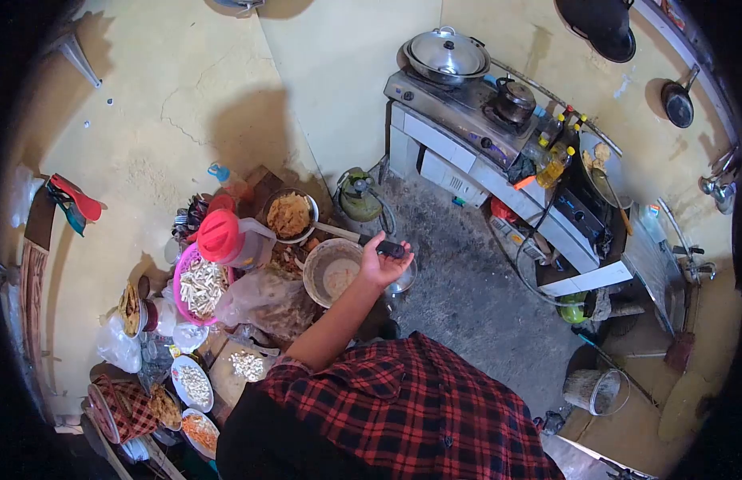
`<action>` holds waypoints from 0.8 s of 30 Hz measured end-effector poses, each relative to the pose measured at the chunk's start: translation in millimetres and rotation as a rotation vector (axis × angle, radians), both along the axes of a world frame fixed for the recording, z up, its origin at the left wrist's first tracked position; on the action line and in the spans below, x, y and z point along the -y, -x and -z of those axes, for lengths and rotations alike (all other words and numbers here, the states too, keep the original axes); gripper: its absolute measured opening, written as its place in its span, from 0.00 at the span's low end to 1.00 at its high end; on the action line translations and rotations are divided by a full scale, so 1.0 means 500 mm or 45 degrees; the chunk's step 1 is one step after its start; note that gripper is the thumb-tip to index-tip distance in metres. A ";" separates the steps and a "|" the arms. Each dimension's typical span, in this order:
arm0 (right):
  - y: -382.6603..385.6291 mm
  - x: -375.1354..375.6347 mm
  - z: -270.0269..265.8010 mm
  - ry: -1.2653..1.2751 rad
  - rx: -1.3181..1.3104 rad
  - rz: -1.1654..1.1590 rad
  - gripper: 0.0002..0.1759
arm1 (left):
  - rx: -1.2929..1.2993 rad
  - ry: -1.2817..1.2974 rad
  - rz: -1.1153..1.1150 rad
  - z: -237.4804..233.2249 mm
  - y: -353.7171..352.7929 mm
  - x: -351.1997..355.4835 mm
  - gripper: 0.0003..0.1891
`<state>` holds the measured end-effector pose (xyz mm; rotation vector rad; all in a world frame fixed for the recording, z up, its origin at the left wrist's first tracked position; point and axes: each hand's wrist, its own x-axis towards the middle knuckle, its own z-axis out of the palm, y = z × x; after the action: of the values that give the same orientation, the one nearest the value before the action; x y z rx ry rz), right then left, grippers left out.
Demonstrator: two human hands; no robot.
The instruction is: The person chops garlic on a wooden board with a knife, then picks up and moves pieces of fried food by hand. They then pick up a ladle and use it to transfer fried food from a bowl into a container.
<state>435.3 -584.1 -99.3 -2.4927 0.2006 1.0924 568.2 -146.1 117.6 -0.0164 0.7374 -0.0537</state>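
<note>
**Combines cream walls [371,48] with a mottled grey floor [475,256]**

Shows a thin crack [176,122] in the wall at left, with a broad, soft shadow [255,128] beside it. Has a white-fronted counter [447,149] at right, with a metal stove [460,106] on top.

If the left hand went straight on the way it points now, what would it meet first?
Past some floor, the left hand would probably meet the stove counter's white front; depth is unclear.

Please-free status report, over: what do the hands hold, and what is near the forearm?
Left hand on black handle. Right hand out of view. Large bowl close beside forearm.
</note>
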 end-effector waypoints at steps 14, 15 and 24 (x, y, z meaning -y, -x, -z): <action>-0.030 -0.043 -0.008 -0.007 0.011 -0.033 0.18 | -0.085 -0.727 -0.513 -0.018 -0.005 0.018 0.11; -0.030 -0.042 -0.006 -0.008 0.012 -0.039 0.18 | -0.114 -0.814 -0.477 -0.027 0.005 0.020 0.11; -0.019 -0.003 0.009 -0.002 0.037 -0.120 0.17 | -0.120 -0.967 -0.397 -0.028 0.075 0.011 0.09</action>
<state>444.8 -582.8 -103.8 -2.5374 0.0745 1.0918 530.8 -151.6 131.8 0.5931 0.8049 0.5286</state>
